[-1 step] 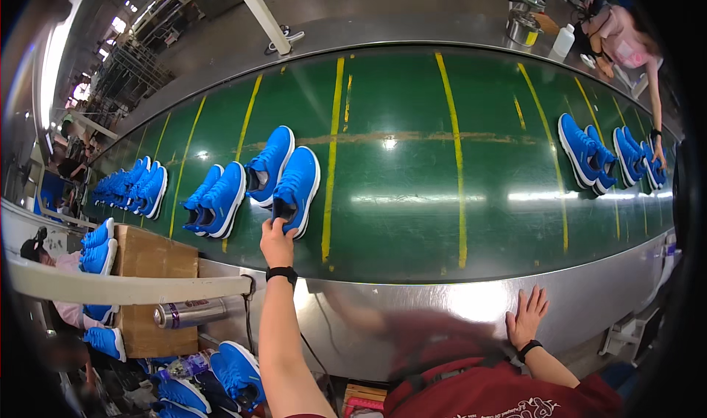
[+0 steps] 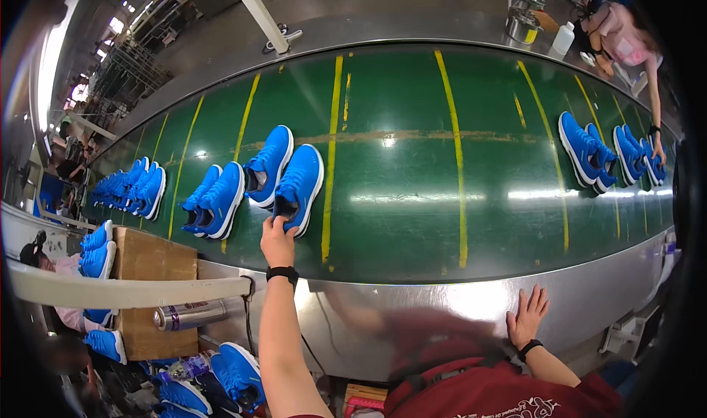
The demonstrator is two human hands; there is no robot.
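My left hand (image 2: 278, 243) is closed on the heel of a blue sneaker (image 2: 300, 186) with a white sole, its toe pointing away from me. Close beside it on the left lies the matching blue sneaker (image 2: 269, 164) on the green conveyor belt (image 2: 394, 197). Another pair of blue sneakers (image 2: 217, 201) stands a little further left. My right hand (image 2: 527, 316) rests flat on the metal edge (image 2: 471, 300) of the line, fingers spread, holding nothing.
More blue sneakers (image 2: 143, 186) stand at the belt's far left. At the right, a co-worker's hand (image 2: 658, 153) touches sneakers near another pair (image 2: 585, 153). A cardboard box (image 2: 158, 271), a spray can (image 2: 191, 315) and a white rail (image 2: 132, 285) are at the lower left.
The sneaker in my left hand has shifted very slightly to the right. My right hand has stayed where it was.
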